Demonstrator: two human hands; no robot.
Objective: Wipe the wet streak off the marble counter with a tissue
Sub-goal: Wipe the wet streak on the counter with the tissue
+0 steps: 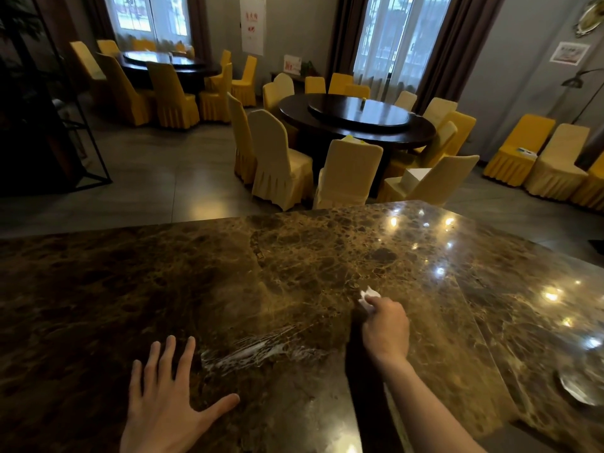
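Observation:
A whitish wet streak (258, 349) runs diagonally across the brown marble counter (294, 256), near its front middle. My right hand (387, 328) is closed around a crumpled white tissue (367, 295), which pokes out beyond the fingers. That hand sits on or just above the counter, to the right of the streak and a little farther back, apart from it. My left hand (170, 397) lies flat on the marble with fingers spread, just left of the streak's near end.
A shiny metal dish (578, 389) rests at the counter's right edge. Beyond the counter's far edge stand round dark dining tables (359, 122) ringed by yellow and cream covered chairs (277, 158). A black metal frame (81, 132) stands at the left.

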